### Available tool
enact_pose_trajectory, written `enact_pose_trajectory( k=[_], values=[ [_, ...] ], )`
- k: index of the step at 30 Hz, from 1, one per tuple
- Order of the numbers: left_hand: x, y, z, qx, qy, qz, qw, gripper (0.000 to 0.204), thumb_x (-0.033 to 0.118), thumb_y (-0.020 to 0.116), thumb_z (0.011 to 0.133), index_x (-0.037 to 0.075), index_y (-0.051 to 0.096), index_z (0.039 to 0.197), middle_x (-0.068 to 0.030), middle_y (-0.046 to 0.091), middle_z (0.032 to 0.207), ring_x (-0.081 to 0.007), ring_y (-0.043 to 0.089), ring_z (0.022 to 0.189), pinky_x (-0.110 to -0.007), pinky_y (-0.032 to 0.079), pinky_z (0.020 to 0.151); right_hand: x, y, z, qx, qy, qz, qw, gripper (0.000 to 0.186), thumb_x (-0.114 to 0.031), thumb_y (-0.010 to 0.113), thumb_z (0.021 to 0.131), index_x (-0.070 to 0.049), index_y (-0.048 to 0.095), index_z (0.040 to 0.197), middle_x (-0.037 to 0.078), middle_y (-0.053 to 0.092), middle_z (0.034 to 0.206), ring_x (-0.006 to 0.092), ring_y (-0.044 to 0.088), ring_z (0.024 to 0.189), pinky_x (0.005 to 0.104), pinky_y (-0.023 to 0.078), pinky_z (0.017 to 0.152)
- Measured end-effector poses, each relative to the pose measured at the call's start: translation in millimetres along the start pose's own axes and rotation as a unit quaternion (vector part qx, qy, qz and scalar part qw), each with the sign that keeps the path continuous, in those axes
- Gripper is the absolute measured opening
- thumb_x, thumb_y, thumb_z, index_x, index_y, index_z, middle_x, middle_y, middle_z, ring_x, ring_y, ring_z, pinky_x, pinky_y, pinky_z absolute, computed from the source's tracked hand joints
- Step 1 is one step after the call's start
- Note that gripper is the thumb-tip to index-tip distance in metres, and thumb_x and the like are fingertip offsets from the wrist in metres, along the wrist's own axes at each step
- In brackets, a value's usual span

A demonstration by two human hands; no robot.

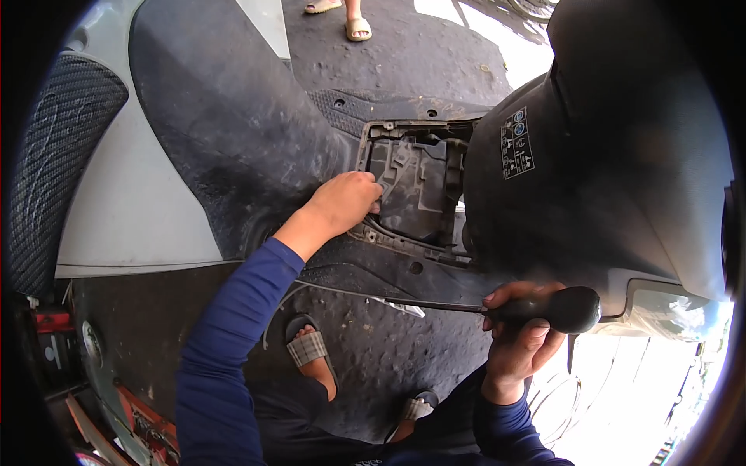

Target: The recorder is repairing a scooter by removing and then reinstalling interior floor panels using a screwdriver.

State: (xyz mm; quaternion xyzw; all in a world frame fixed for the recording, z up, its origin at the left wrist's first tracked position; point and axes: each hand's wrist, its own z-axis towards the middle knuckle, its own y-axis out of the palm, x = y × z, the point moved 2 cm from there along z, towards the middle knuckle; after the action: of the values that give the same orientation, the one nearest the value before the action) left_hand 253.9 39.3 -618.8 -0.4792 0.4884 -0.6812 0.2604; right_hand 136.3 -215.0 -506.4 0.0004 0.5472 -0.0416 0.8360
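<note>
A scooter's floorboard (361,268) has a rectangular opening in it. Inside the opening sits a dusty black plastic cover (416,186). My left hand (342,203) reaches to the opening's left edge, with its fingers curled down against the cover's side. The fingertips are partly hidden, so what they grip, if anything, does not show. Just off the near side of the floorboard, my right hand (517,349) is closed around the black handle of a screwdriver (576,309). Its long thin shaft points left, roughly along the floorboard's near edge.
The black under-seat panel (614,155), bearing a label, rises on the right. On the left stands the grey and black front shield (233,116). Another person's sandalled foot (357,29) is beyond the scooter. Red metal parts (148,415) lie at the lower left.
</note>
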Motion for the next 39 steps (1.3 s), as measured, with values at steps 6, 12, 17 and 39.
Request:
enact_pose_trajectory(
  k=[6, 12, 17, 39],
  values=[
    [-2.7, -7.8, 6.0, -0.049, 0.027, -0.051, 0.997, 0.014, 0.015, 0.073, 0.078, 0.002, 0.067, 0.080, -0.0128, 0.062, 0.086, -0.0346, 0.062, 0.090, -0.044, 0.050, 0.079, -20.0, -0.5, 10.7, 0.045, 0.019, -0.003, 0.999, 0.061, -0.064, 0.053, 0.091, -0.007, 0.040, 0.109, 0.018, 0.065, 0.077, 0.0127, 0.053, 0.053, 0.0207, 0.040, 0.045],
    [-6.3, -6.3, 20.4, -0.110, -0.078, -0.061, 0.989, 0.018, 0.012, 0.078, 0.071, -0.001, 0.070, 0.081, -0.0146, 0.067, 0.087, -0.0347, 0.064, 0.092, -0.043, 0.050, 0.081, -31.4, 17.4, 36.3, 0.063, -0.037, -0.009, 0.997, 0.062, -0.064, 0.053, 0.091, -0.007, 0.040, 0.110, 0.019, 0.066, 0.080, 0.0121, 0.053, 0.054, 0.0204, 0.040, 0.046],
    [-10.3, -5.3, 20.0, -0.123, -0.043, -0.053, 0.990, 0.015, 0.010, 0.076, 0.072, -0.001, 0.070, 0.082, -0.0148, 0.067, 0.088, -0.0349, 0.064, 0.092, -0.042, 0.050, 0.082, -8.4, 44.4, 66.6, -0.038, -0.145, 0.027, 0.988, 0.043, -0.042, 0.049, 0.101, -0.003, 0.042, 0.118, 0.020, 0.065, 0.089, 0.0099, 0.050, 0.058, 0.0206, 0.042, 0.053],
    [-0.1, -22.6, -1.9, -0.058, 0.050, -0.092, 0.993, 0.009, 0.007, 0.065, 0.085, -0.002, 0.064, 0.087, -0.0143, 0.059, 0.091, -0.0358, 0.059, 0.092, -0.045, 0.047, 0.083, 39.4, 100.4, 110.5, -0.140, -0.130, -0.027, 0.981, 0.032, -0.022, 0.061, 0.097, 0.001, 0.045, 0.114, 0.014, 0.067, 0.085, 0.0304, 0.068, 0.074, 0.0365, 0.051, 0.066]
  ],
)
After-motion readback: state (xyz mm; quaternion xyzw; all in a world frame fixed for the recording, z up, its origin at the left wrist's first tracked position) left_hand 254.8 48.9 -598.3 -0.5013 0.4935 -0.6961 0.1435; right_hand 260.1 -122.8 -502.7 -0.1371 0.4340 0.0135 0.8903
